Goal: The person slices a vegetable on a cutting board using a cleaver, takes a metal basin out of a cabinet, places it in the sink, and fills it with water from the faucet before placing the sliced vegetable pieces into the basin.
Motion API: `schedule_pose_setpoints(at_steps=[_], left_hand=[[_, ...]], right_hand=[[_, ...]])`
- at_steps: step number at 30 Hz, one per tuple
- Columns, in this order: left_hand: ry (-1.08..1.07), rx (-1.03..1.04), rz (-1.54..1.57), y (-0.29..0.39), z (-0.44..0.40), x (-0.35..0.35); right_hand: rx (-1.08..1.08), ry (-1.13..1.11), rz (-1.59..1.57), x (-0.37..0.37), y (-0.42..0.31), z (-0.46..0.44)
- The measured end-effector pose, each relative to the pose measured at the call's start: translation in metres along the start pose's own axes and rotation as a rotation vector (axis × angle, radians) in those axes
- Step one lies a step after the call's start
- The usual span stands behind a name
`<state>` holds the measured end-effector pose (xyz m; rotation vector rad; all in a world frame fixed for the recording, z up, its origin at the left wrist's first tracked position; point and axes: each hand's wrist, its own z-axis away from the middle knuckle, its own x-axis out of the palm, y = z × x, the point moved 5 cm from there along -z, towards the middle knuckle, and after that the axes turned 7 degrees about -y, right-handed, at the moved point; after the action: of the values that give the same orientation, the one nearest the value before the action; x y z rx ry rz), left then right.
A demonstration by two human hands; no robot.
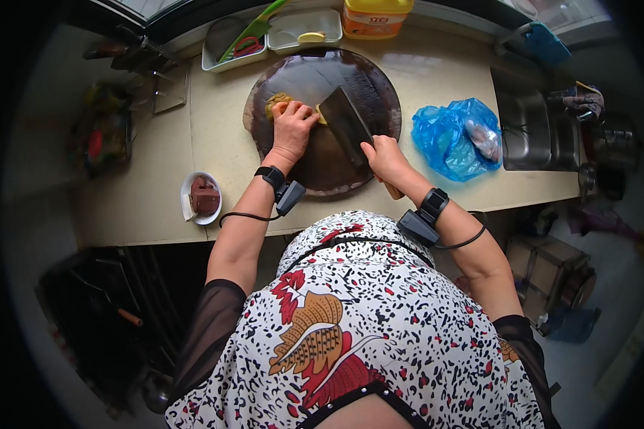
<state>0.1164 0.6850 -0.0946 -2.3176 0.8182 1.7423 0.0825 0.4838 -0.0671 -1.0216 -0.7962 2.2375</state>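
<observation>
A large round dark chopping board [315, 168] lies on the counter. My right hand [388, 159] is closed around the handle of a wide dark-bladed cleaver [347, 125], whose blade slants over the board. On the board's left part, my left hand [292, 131] presses down with curled fingers on a yellow-green vegetable [277, 102]; its exact kind is unclear. A small pale yellow piece [321, 114] shows between my left fingertips and the cleaver's blade. My fingers hide part of the vegetable.
A blue plastic bag [454, 146] with a pinkish packet sits right of the board, before a metal sink [526, 121]. At left stands a white bowl [184, 187] with dark red blocks. Behind are white trays [283, 46] and a yellow tub [374, 8].
</observation>
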Motion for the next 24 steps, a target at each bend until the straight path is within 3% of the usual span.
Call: schedule_pose_setpoints(at_steps=[10, 24], left_hand=[[0.046, 0.114, 0.040, -0.006, 0.002, -0.004], [0.124, 0.106, 0.023, 0.003, 0.011, -0.002]], right_hand=[[-0.038, 0.059, 0.089, 0.000, 0.005, -0.003], [-0.116, 0.072, 0.057, 0.006, -0.015, 0.012]])
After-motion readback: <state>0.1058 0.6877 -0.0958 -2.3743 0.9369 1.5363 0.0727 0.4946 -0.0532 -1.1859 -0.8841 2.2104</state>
